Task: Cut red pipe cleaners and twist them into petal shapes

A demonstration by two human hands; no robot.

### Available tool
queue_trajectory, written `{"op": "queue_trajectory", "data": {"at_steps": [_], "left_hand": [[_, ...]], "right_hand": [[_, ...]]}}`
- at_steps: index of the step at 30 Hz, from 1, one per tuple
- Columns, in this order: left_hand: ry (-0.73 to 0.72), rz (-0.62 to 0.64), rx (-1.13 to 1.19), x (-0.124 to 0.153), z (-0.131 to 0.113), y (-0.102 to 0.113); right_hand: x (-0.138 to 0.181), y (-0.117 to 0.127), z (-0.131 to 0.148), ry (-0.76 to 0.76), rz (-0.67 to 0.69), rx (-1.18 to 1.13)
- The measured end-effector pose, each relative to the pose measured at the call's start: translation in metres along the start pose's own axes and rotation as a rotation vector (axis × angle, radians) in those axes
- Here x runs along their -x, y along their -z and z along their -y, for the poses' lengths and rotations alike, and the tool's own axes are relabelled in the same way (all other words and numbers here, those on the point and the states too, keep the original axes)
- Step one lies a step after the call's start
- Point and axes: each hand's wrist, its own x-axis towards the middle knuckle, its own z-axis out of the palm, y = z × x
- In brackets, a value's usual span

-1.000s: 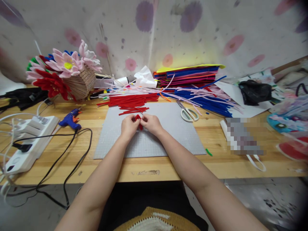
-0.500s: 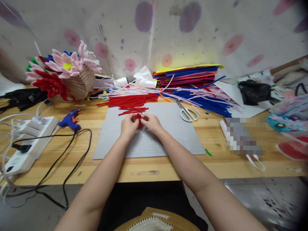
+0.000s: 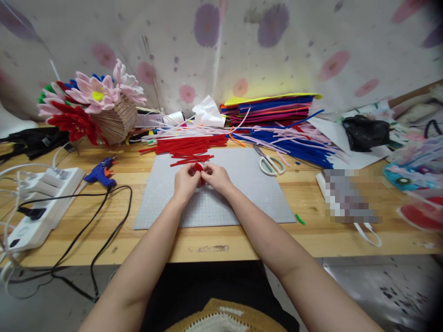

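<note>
Fuzzy red pipe cleaner pinched over grey mat
Left hand (image 3: 185, 183) and right hand (image 3: 217, 177) pinch a bunched fuzzy red pipe cleaner (image 3: 198, 168) above the flat gridded mat (image 3: 242, 193)

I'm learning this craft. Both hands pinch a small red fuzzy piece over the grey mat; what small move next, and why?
Probably a small twist of the red piece: the left hand and right hand pinch it from opposite sides over the grey mat.

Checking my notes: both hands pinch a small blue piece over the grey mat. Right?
No: the head view shows the piece is red, not blue. The left hand and right hand do pinch it over the grey mat.
</note>
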Motion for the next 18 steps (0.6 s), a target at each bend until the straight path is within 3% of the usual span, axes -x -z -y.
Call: {"op": "queue_trajectory", "data": {"at_steps": [3, 5, 13, 18], "left_hand": [[-0.003, -0.005, 0.051, -0.0014, 0.0009, 0.0], [0.007, -0.01, 0.07, -0.002, 0.0012, -0.0006], [0.129, -0.03, 0.134, -0.001, -0.0017, -0.0036], [0.155, -0.026, 0.181, 0.0001, -0.0052, -0.0025]], "right_hand": [[-0.0026, 0.0009, -0.0038, -0.075, 0.123, -0.176], [-0.0034, 0.0008, -0.0062, -0.086, 0.137, -0.203], [0.0017, -0.0024, -0.0017, 0.025, -0.078, 0.035], [0.0015, -0.0017, -0.0011, 0.042, -0.094, 0.031]]}}
